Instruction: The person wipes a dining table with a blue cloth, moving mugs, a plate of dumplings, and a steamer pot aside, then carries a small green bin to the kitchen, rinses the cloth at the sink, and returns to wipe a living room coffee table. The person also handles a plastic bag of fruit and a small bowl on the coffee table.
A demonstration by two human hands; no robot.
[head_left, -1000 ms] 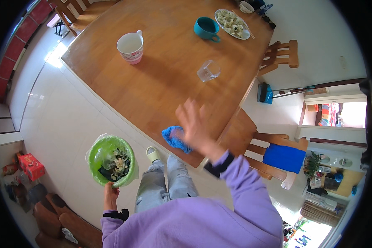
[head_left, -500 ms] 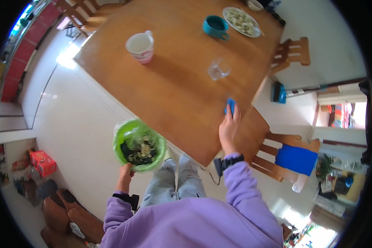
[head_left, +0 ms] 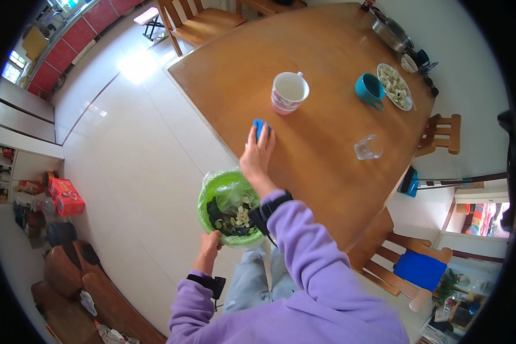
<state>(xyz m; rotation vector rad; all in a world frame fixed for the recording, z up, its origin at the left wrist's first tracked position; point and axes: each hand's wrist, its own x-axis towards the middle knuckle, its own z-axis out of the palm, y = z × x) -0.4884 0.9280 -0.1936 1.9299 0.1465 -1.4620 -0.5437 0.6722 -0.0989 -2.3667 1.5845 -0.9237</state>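
Note:
My right hand (head_left: 258, 153) is closed around a blue cloth or sponge (head_left: 261, 127), pressed to the wooden table (head_left: 327, 189) close to its left edge. Just beyond it stands a white mug with a pink pattern (head_left: 289, 94). My left hand (head_left: 212, 241) grips the rim of a green bin (head_left: 205, 200), lined with a clear plastic bag. Inside the bin lie pale food scraps (head_left: 238, 219) and something dark. The bin hangs beside the table's near left edge, partly covered by my right forearm.
Farther right on the table are a clear glass (head_left: 368, 147), a teal mug (head_left: 370, 90), a plate of pale food pieces (head_left: 394, 86) and a metal pot (head_left: 392, 31). Wooden chairs (head_left: 203, 26) stand around it. A red box (head_left: 66, 196) sits at far left.
My right hand has swept the blue cloth or sponge leftward across the table, from the right side to the left edge. My left hand still holds the bin. The whole view has shifted.

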